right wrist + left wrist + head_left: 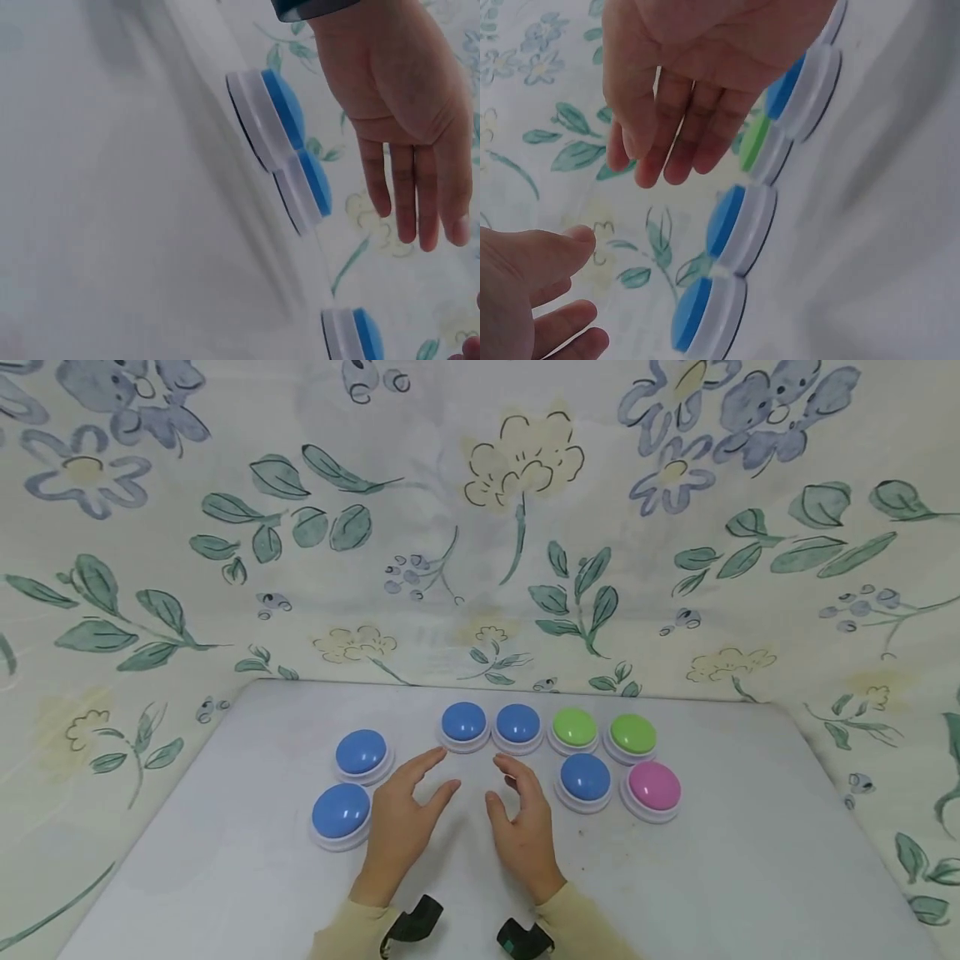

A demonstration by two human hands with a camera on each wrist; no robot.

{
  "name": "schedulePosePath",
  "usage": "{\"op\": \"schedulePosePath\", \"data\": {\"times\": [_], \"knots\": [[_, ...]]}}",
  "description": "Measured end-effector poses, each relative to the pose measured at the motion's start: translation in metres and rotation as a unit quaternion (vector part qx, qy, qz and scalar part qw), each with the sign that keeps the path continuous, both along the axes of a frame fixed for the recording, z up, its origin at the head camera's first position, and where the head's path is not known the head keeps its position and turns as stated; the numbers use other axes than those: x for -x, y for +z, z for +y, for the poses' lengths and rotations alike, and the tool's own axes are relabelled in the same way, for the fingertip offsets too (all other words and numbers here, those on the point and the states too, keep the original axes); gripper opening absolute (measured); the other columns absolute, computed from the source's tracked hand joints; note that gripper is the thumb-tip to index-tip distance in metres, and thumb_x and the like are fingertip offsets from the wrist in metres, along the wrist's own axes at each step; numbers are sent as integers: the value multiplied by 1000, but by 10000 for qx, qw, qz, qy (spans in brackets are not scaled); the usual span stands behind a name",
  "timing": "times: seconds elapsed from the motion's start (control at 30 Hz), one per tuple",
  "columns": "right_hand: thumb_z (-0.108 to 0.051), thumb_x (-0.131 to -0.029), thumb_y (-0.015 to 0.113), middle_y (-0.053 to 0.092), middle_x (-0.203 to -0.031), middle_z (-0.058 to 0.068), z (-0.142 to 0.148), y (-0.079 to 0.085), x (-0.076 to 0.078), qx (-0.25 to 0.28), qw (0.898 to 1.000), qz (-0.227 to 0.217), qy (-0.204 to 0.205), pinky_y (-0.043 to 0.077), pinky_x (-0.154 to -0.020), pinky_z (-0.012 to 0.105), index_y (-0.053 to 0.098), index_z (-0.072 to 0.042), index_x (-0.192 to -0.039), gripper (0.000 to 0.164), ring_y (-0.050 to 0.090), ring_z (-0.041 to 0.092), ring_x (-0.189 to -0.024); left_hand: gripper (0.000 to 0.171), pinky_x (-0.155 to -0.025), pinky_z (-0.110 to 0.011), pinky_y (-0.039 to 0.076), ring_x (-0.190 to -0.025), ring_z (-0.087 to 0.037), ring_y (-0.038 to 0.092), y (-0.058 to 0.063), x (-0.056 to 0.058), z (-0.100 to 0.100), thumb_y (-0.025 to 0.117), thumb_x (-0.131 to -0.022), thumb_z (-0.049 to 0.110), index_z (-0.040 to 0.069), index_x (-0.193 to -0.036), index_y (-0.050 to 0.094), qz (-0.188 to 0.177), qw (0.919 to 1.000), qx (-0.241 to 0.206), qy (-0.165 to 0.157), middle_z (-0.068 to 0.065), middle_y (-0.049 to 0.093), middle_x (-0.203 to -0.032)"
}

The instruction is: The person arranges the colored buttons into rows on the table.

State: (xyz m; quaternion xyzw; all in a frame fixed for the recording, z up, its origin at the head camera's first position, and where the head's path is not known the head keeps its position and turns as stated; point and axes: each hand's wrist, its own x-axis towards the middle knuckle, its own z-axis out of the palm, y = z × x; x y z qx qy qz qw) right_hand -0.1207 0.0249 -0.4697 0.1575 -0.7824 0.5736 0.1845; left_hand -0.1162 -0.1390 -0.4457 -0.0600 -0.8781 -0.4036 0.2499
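Note:
My left hand point(401, 822) hovers over the white table, right beside two blue dome buttons, one at the front point(341, 812) and one behind it point(361, 752). Facing it, palm inward, is my right hand point(527, 839); both have loosely bent fingers and hold nothing. The fingertips point toward a blue button point(463, 722) and a second blue button point(517, 724) at the back. In the left wrist view the right hand point(705, 60) hangs above the left hand point(517, 285). The right wrist view shows mainly the left hand point(405, 112), with the right hand's fingertips point(471, 347) at the edge.
Right of the hands are a green button point(574, 727), a second green button point(633, 735), a blue button point(585, 777) and a pink button point(654, 786), all on white round bases. A floral cloth point(450, 635) hangs behind the white table point(750, 877). Black devices sit at both wrists.

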Motion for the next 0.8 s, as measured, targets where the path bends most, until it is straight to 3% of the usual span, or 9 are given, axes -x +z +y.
{"op": "schedulePosePath", "data": {"times": [0.2, 0.43, 0.6, 0.8], "knots": [[7, -90, 63, 60, -134, 13, -16, -2, -3, 39, 9997, 101, 214, 49, -102, 48, 56, 2, -133, 43, 56, 29, -124, 48, -100, -52, 50, -122, -34, 62, 3, -9, -20, 84, -82, 11, 2, -126, 68, -71, 9997, 119, 187, -13, 68, -127], [7, -90, 62, 60, -132, 12, -34, -2, -4, 60, 9989, 71, 468, 50, -102, 44, 56, 1, -131, 42, 57, 28, -122, 48, -98, -57, 50, -121, -40, 61, 9, -22, -46, 84, -81, 10, 1, -126, 68, -147, 9973, 313, 655, -19, 67, -127], [6, -92, 60, 59, -134, 13, -46, -1, -6, 65, 9975, -136, 693, 49, -103, 44, 57, 0, -132, 41, 57, 27, -123, 48, -94, -59, 51, -116, -44, 63, 8, -29, -60, 86, -78, 6, 1, -123, 70, 96, 9943, 435, 965, -22, 68, -123], [1, -94, 59, 58, -137, 10, -59, -1, -9, 7, 9941, -446, 987, 48, -105, 41, 56, -3, -134, 40, 55, 24, -126, 48, -97, -59, 50, -117, -43, 62, 7, -33, -74, 84, -80, 5, 0, -124, 68, 28, 9920, 460, 1175, -22, 67, -124]]}}
